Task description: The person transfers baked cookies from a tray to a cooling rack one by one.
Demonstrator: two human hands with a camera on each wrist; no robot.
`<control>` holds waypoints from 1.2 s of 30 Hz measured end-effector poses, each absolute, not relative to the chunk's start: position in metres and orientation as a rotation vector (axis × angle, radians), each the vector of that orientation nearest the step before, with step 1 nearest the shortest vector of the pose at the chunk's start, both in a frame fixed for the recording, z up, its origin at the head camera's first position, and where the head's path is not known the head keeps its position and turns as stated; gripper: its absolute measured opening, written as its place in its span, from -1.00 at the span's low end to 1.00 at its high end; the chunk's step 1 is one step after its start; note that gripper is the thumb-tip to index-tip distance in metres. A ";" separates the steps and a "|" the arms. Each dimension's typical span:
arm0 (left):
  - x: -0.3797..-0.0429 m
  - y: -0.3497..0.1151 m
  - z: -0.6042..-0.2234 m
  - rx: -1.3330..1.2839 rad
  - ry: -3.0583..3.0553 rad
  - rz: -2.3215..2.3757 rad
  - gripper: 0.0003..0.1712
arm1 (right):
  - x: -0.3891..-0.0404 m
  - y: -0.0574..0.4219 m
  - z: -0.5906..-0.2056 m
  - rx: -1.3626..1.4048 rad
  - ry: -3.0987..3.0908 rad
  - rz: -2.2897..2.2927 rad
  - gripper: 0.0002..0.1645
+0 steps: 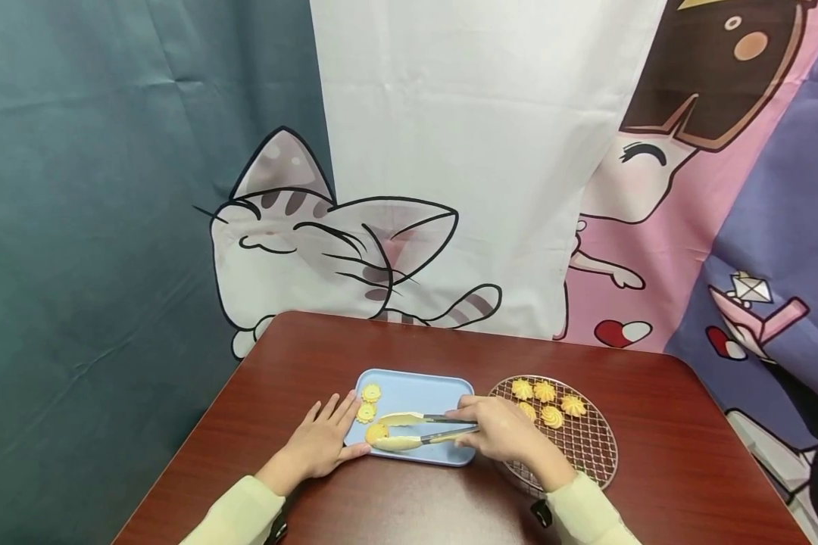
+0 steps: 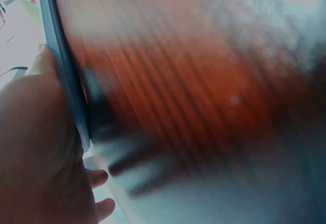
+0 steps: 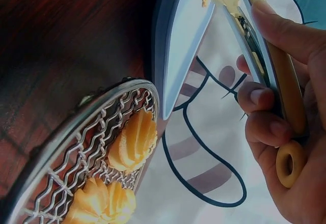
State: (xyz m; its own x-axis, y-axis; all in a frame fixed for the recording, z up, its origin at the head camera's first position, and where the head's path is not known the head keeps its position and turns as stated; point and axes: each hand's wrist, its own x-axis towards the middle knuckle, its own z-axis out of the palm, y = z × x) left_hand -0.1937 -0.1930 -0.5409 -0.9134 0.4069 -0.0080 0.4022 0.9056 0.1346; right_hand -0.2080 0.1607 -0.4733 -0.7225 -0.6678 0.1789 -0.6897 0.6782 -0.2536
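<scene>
My right hand [image 1: 503,428] grips a pair of tongs [image 1: 443,434] with pale yellow tips; the right wrist view shows fingers and thumb wrapped round the handle [image 3: 290,91]. The tips stand on either side of a yellow piped cookie [image 1: 376,432] at the near-left corner of a light blue tray [image 1: 423,384]. Whether they squeeze it I cannot tell. Two more cookies [image 1: 371,393] lie along the tray's left side. My left hand [image 1: 319,441], fingers spread and straight, rests against the tray's left edge. In the left wrist view this hand [image 2: 41,147] appears beside the tray rim [image 2: 63,66].
Right of the tray sits a round wire rack [image 1: 579,446] with several swirled cookies [image 1: 552,416] at its far side. Its metal rim [image 3: 76,122] comes close to the tray. Both stand on a dark red wooden table [image 1: 382,499], with a printed curtain [image 1: 484,151] behind.
</scene>
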 end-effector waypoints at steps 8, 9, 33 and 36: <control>-0.192 -0.193 -0.537 0.638 3.017 0.184 0.05 | -0.206 0.167 -0.473 1.128 -2.778 0.505 -0.50; -0.192 -0.192 -0.535 0.638 3.010 0.189 0.04 | -0.206 0.168 -0.472 1.120 -2.773 0.506 -0.50; -0.193 -0.193 -0.540 0.661 3.031 0.229 0.04 | -0.188 0.196 -0.475 1.032 -2.644 0.484 -0.46; -0.193 -0.192 -0.539 0.644 3.016 0.209 0.03 | -0.184 0.202 -0.477 0.996 -2.646 0.497 -0.46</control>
State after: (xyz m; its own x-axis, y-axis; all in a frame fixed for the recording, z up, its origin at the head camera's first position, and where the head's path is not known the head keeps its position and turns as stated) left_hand -0.1926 -0.1922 -0.5385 -0.9120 0.4096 -0.0214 0.4027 0.9042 0.1422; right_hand -0.1842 0.2017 -0.4772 -0.7268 -0.5819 0.3650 -0.6746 0.7046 -0.2202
